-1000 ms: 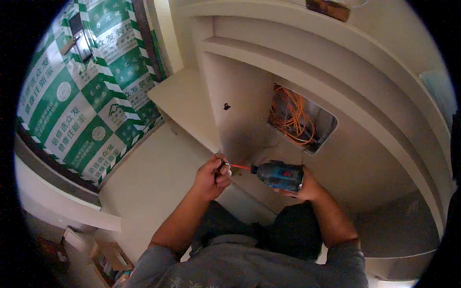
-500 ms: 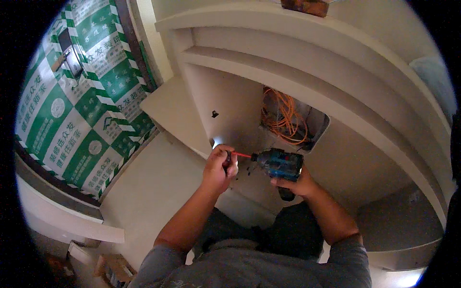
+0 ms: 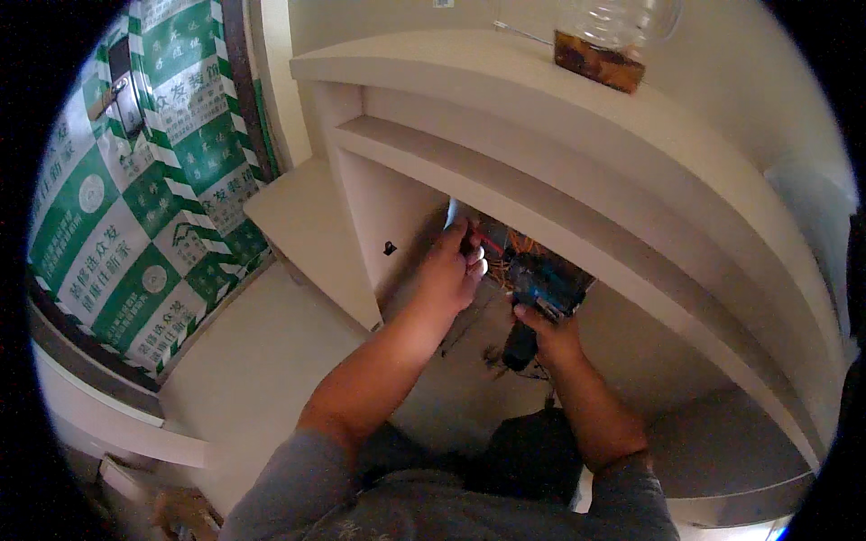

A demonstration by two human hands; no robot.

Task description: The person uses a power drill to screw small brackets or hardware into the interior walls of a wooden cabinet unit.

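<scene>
My right hand (image 3: pixel 557 335) grips the handle of a blue and black cordless drill (image 3: pixel 550 287). A thin red bit (image 3: pixel 487 242) sticks out of its front toward the left. My left hand (image 3: pixel 451 270) is closed near the far end of that bit. What its fingers hold is too dark to make out, and a small bright light shows just beyond them. Both hands are inside a cream cabinet compartment, in front of a wall opening with coiled orange cable (image 3: pixel 521 242) in it. The drill and my hands partly hide this opening.
Over my hands runs the cabinet's shelf edge (image 3: pixel 505 198). On the curved top (image 3: pixel 433 59) stands a clear jug (image 3: pixel 600 54) with brown contents. Dark debris (image 3: pixel 496 361) lies below the drill. At the left is a door (image 3: pixel 135 198) covered in green and white film.
Both hands and the drill have moved farther into the compartment, up to the cable opening. My view has shifted, so more of the cabinet top and the jug shows.
</scene>
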